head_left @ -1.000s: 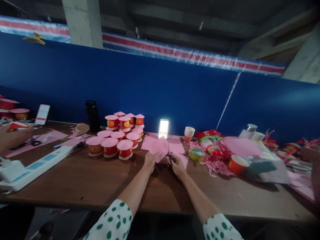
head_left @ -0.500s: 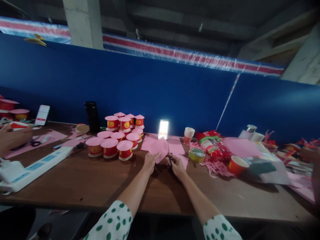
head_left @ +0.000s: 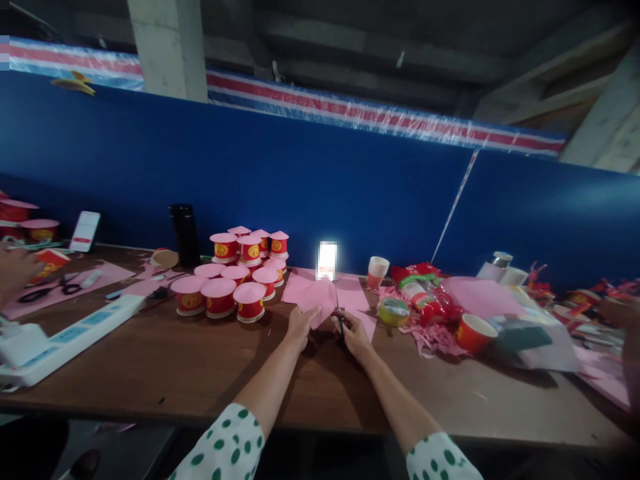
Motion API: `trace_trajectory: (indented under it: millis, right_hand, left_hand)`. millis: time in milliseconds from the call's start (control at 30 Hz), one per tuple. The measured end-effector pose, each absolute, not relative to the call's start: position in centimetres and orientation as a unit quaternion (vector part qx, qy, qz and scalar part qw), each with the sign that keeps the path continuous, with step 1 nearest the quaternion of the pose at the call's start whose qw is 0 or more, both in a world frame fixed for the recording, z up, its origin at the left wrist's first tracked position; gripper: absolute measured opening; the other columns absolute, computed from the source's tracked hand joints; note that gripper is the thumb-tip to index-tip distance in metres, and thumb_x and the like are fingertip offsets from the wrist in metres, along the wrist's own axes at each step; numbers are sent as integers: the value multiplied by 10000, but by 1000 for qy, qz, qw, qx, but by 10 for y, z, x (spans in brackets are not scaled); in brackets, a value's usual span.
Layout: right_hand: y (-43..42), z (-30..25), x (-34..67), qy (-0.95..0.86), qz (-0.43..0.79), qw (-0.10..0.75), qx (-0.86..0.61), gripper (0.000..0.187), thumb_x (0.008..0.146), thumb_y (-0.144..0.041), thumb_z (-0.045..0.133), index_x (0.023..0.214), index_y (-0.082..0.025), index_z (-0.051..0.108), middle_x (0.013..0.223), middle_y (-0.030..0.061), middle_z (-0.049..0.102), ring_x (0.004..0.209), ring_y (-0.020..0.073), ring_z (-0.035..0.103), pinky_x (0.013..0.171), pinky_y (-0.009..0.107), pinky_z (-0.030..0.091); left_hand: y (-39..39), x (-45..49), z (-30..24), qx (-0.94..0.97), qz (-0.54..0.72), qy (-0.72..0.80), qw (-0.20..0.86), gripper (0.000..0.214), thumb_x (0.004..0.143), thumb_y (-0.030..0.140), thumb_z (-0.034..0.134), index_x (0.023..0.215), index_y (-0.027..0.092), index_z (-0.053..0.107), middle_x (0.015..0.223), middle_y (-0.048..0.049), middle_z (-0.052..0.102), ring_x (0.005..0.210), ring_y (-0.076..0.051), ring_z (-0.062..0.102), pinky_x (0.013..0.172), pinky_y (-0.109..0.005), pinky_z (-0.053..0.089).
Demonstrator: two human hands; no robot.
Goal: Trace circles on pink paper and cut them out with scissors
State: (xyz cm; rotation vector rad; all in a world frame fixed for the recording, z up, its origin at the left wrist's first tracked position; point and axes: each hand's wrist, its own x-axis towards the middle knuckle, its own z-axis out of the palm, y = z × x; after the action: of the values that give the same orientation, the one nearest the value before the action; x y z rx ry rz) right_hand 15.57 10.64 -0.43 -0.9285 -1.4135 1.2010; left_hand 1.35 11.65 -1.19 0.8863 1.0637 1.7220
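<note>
Between my hands is a pink paper piece (head_left: 320,298) with a rounded edge. My left hand (head_left: 301,325) pinches its lower left side. In my right hand (head_left: 354,331) is a pair of dark scissors (head_left: 340,319), their blades pointing away from me along the paper's right edge. How far the blades are apart is too small to tell. Under and behind the piece lie pink paper sheets (head_left: 355,291) on the brown table (head_left: 300,393). A bright phone (head_left: 327,260) stands upright just beyond them.
Left of my hands stand several red paper cups with pink paper tops (head_left: 220,297), with a black bottle (head_left: 184,235) behind. A white power strip (head_left: 75,340) lies farther left. Rightward are a cup (head_left: 377,272), a tape roll (head_left: 393,311) and pink scraps (head_left: 435,339). Another person's hand (head_left: 17,270) shows far left.
My hands, the scissors and the pink paper look almost unchanged. At far left, the other person's hand has moved left, and a red cup and black scissors there show more fully.
</note>
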Motion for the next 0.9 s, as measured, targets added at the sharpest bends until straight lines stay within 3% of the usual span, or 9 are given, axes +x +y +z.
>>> trace_trajectory:
  millis: [900]
  right_hand:
    - [107, -2, 156, -576, 501, 512, -394, 405, 607, -429, 676, 903, -156, 638, 461, -41, 539, 386, 85, 452, 385, 195, 345]
  left_hand:
    - [113, 14, -6, 351, 689, 433, 463, 433, 474, 305, 766, 810, 63, 638, 656, -70, 654, 596, -184, 606, 561, -288, 462]
